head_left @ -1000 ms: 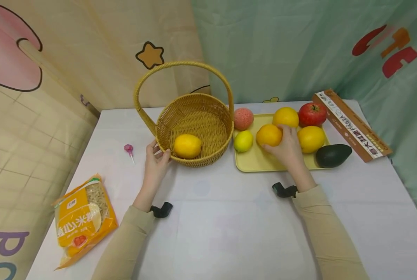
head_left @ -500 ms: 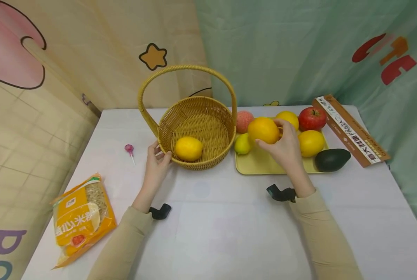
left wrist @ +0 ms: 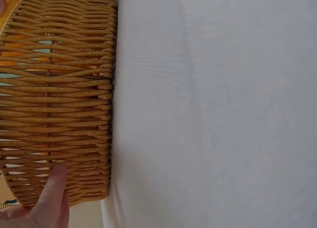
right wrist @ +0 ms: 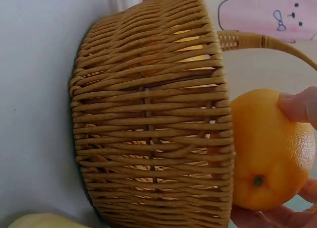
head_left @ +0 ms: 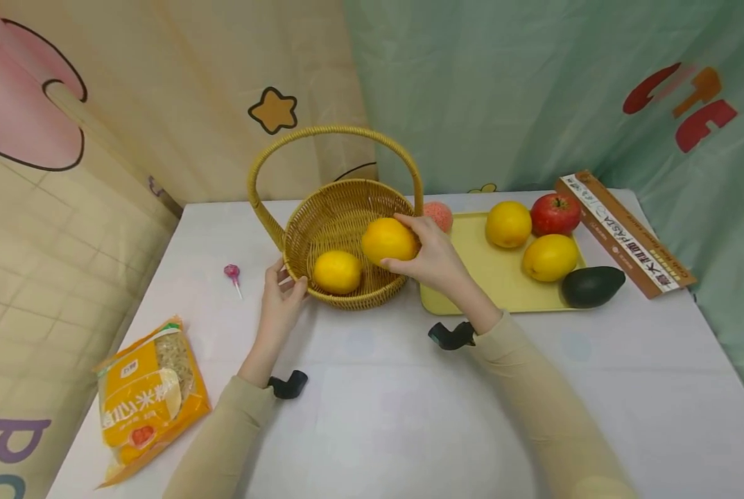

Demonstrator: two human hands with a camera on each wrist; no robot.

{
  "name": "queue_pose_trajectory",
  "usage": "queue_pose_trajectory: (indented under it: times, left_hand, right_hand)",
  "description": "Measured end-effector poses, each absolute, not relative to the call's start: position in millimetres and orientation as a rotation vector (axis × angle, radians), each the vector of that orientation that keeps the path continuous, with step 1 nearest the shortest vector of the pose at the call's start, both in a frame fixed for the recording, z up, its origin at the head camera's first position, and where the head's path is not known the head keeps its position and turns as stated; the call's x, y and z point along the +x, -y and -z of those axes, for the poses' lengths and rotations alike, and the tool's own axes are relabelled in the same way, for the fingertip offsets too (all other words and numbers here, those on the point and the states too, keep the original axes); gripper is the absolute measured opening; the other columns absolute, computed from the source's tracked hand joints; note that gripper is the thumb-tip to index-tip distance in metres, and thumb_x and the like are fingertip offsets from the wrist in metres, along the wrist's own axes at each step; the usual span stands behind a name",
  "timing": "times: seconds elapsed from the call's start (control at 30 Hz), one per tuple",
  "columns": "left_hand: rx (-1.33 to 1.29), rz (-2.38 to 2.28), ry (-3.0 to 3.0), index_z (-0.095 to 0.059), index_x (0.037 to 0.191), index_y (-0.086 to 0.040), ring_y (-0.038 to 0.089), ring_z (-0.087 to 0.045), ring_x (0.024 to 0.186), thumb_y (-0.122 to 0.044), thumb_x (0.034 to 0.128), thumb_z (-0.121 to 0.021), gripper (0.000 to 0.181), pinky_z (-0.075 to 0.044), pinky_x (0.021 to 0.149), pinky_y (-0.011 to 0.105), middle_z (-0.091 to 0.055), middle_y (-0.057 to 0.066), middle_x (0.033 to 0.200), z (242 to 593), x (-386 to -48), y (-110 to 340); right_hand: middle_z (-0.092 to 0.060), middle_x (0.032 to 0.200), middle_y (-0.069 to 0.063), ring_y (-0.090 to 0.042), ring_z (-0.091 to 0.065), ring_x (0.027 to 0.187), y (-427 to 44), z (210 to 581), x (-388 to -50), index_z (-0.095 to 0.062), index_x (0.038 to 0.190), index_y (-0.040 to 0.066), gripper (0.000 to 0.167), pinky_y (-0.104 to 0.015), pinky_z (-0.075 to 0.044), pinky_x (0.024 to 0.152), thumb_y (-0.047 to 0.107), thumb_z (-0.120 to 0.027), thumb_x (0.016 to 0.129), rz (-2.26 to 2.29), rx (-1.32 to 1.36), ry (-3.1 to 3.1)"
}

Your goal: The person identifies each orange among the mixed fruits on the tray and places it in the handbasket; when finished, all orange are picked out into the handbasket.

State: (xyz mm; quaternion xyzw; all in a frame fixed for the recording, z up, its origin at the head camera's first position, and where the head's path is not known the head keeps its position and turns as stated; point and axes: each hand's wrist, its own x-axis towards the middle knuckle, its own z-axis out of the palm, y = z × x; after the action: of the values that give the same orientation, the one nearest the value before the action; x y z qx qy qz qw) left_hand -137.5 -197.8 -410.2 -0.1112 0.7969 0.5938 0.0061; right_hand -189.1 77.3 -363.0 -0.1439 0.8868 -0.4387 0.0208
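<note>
In the head view, a wicker basket point(head_left: 359, 301) with a tall handle stands on the table, a yellow-orange fruit point(head_left: 337, 272) lying inside. My left hand point(head_left: 278, 301) grips the basket's near left rim; its fingers point(left wrist: 52, 193) lie against the weave in the left wrist view. Over the right side of the basket, my right hand point(head_left: 437, 260) holds an orange point(head_left: 388, 240) between thumb and fingers. From the right wrist view, that orange point(right wrist: 272, 148) shows at the basket's rim, level with its upper edge.
Right of the basket, a yellow tray point(head_left: 484, 277) bears two yellow fruits and a red apple point(head_left: 555, 213). An avocado point(head_left: 593, 287) sits at its corner, a pink fruit point(head_left: 438, 215) by the basket. Also on the table are a pasta box point(head_left: 627, 232), a lollipop point(head_left: 232, 272) and a grain bag point(head_left: 150, 398).
My right hand has lifted the orange off the tray and carried it left over the basket. My left hand has stayed at the basket's rim.
</note>
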Motion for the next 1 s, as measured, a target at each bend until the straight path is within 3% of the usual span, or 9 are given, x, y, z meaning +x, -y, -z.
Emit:
queue_pose_trajectory:
  times: [0.33, 0.73, 1.0]
  left_hand:
    - [-0.352, -1.854, -2.5, -0.017, 0.156, -0.009, 0.031, -0.05, 0.121, -0.015, 0.1005, -0.051, 0.065, -0.052, 0.103, 0.045, -0.035, 0.021, 0.147, 416.6, -136.7, 196.4]
    - [-0.349, -1.846, -2.496, -0.015, 0.156, -0.01, 0.033, -0.05, 0.123, -0.017, 0.1016, -0.05, 0.065, -0.05, 0.106, 0.046, -0.033, 0.021, 0.148, 409.7, -137.4, 197.3]
    - [-0.345, -1.849, -2.491, -0.015, 0.156, -0.011, 0.032, -0.049, 0.123, -0.018, 0.1014, -0.051, 0.066, -0.05, 0.105, 0.045, -0.032, 0.021, 0.148, 411.5, -137.9, 198.0]
  right_hand:
    - [-0.049, 0.133, -0.013, -0.031, -0.056, 0.113, -56.2, 381.9, -208.9, -0.046, 0.144, 0.01, 0.08, -0.048, -0.051, 0.1, 0.038, -0.081, 0.077, 1.035, -0.495, -2.817]
    - [-0.048, 0.137, -0.018, -0.035, -0.059, 0.113, -37.4, 384.4, -218.4, -0.045, 0.144, 0.008, 0.079, -0.048, -0.052, 0.1, 0.041, -0.079, 0.081, 0.879, -0.521, -2.811]
    - [-0.047, 0.146, -0.015, -0.034, -0.055, 0.125, -28.3, 388.0, -222.8, -0.042, 0.149, 0.012, 0.078, -0.048, -0.047, 0.108, 0.035, -0.078, 0.084, 0.828, -0.566, -2.857]
